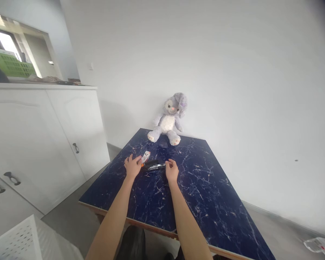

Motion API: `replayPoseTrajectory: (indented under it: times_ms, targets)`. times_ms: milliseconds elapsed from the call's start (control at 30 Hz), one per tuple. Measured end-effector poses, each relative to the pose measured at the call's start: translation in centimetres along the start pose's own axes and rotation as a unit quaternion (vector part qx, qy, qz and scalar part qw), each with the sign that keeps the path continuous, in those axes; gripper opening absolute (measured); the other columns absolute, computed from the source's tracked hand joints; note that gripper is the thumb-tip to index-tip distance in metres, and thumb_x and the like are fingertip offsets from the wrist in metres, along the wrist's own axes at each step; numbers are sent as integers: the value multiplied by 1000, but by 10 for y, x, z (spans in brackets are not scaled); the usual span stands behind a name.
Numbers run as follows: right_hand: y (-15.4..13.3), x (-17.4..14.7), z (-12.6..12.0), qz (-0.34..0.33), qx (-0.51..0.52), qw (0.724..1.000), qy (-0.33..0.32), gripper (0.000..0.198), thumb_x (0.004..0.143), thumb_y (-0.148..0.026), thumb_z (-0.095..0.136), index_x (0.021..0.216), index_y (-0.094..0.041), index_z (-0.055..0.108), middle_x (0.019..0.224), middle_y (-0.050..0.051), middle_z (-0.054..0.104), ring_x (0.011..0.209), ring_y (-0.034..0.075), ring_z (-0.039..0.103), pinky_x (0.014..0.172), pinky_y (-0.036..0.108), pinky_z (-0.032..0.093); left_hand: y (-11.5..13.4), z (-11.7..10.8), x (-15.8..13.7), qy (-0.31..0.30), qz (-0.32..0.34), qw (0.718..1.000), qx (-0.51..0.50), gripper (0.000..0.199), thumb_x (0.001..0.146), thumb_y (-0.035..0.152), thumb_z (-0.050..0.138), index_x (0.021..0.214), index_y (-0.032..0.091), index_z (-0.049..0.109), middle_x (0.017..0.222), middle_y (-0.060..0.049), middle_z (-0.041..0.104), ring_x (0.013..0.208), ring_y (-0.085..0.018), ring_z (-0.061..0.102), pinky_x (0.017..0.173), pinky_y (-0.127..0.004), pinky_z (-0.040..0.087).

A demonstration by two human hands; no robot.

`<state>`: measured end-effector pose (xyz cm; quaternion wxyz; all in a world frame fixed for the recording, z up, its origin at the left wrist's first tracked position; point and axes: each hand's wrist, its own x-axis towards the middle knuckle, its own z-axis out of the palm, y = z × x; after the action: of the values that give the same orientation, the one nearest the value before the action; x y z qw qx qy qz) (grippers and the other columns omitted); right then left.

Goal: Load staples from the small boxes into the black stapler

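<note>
My left hand rests low over the blue marbled table, its fingers spread apart. Beside its thumb is a small orange end of something, next to a dark black item whose kind I cannot make out. A thin silver-and-black tool lies crosswise between my hands. Its right end meets the curled, pinching fingers of my right hand. Just beyond my left fingertips lies a small white-and-red box, partly covered by the hand.
A grey plush rabbit sits at the table's far edge against the white wall. White cabinets stand to the left, with a green basket above. A white perforated container is at lower left. Clear plastic lies at lower right.
</note>
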<state>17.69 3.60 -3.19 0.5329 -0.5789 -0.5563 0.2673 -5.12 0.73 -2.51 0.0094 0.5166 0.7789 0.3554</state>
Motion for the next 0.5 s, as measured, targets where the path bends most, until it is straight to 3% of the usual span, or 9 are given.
replayPoseTrajectory:
  times_ms: [133, 233, 333, 500]
  targets:
    - [-1, -3, 2, -3, 4, 1000, -12, 36, 88, -44, 51, 105, -18, 69, 94, 7, 75, 86, 20, 71, 85, 30, 51, -5, 0, 6, -8, -18, 1000, -9, 34, 94, 31, 48, 115, 37, 75, 143, -10, 53, 131, -35, 45, 106, -53, 37]
    - [-2, -4, 2, -11, -1, 1000, -25, 34, 88, -42, 51, 103, -19, 70, 92, 6, 75, 86, 20, 70, 84, 30, 52, -6, 0, 9, 17, -20, 1000, -15, 36, 93, 24, 47, 109, 34, 77, 140, -9, 56, 127, -29, 50, 107, -44, 38]
    - [-4, -4, 2, -22, -9, 998, -52, 29, 86, -39, 53, 100, -21, 71, 90, 4, 75, 85, 19, 70, 83, 29, 52, -7, 1, 12, -1, -9, 1000, -19, 33, 91, 20, 49, 100, 30, 79, 129, -9, 64, 121, -24, 56, 107, -39, 38]
    - [-6, -5, 4, -32, -21, 997, -72, 25, 85, -37, 54, 96, -23, 73, 88, 2, 75, 83, 19, 70, 85, 30, 51, -5, 5, 14, -29, -16, 999, -1, 24, 84, 38, 61, 98, 27, 77, 125, -11, 66, 128, -32, 51, 109, -47, 34]
